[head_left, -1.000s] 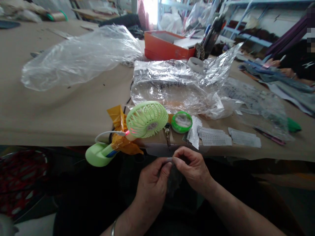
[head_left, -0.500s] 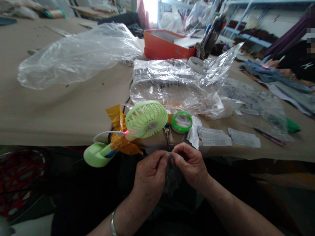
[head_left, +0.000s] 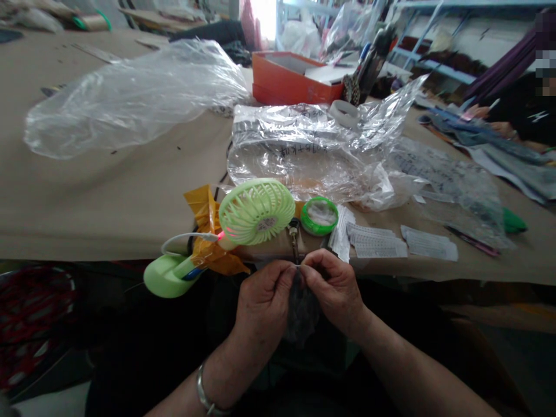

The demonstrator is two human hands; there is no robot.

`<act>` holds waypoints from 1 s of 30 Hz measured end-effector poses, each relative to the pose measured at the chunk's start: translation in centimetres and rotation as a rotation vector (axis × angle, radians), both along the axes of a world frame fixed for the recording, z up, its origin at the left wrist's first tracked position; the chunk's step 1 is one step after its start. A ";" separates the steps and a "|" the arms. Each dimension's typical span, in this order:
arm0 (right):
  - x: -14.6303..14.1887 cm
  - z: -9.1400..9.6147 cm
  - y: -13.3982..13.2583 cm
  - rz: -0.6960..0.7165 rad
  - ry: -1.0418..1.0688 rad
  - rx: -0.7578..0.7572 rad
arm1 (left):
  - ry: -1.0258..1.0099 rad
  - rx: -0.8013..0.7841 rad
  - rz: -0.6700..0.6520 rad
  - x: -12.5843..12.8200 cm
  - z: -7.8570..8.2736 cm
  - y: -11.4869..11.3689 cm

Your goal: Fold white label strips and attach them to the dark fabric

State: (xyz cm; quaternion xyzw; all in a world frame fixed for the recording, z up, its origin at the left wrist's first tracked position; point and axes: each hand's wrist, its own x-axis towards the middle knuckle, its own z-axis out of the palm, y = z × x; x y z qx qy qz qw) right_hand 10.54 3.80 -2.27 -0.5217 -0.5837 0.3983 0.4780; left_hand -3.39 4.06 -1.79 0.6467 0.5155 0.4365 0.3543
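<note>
Grey sheer material (head_left: 303,315) hangs just off the table (head_left: 130,208), pinched closely by our left hand (head_left: 264,301) and right hand (head_left: 333,289); we seem to be working its edge, and moving on calls for steady, fine control.

The left hand (head_left: 263,298) and right hand (head_left: 334,289) sit before the table (head_left: 108,202), film (head_left: 301,315) hanging between them. Along the table's edge, left to right, come fan (head_left: 256,213), tub (head_left: 319,217) and labels (head_left: 377,240). Behind these lies a bag (head_left: 278,165) with a tape roll (head_left: 343,114) on it; behind that, a box (head_left: 291,87).
</note>
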 end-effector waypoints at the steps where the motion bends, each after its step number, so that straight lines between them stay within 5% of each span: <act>1: -0.1 -0.1 0.0 -0.007 0.015 -0.001 | 0.000 -0.001 0.001 0.0 0.0 0.0; 9: 0.6 -0.2 -2.5 0.035 0.090 -0.042 | -0.002 -0.036 -0.058 -0.6 0.2 -1.5; 13: 3.3 1.0 -3.5 0.026 -0.234 0.198 | 0.009 -0.142 -0.055 -1.1 -1.4 -1.8; 17: 6.4 1.2 -2.4 -0.134 -0.661 0.530 | 0.017 -0.280 -0.003 -0.8 -2.9 -1.4; 21: 7.7 0.3 -1.0 -0.204 -0.936 0.614 | -0.030 -0.346 -0.035 -0.2 -3.3 -1.7; 30: 7.7 0.3 -0.8 -0.182 -0.797 0.677 | -0.135 -0.450 -0.186 1.7 -2.1 -2.2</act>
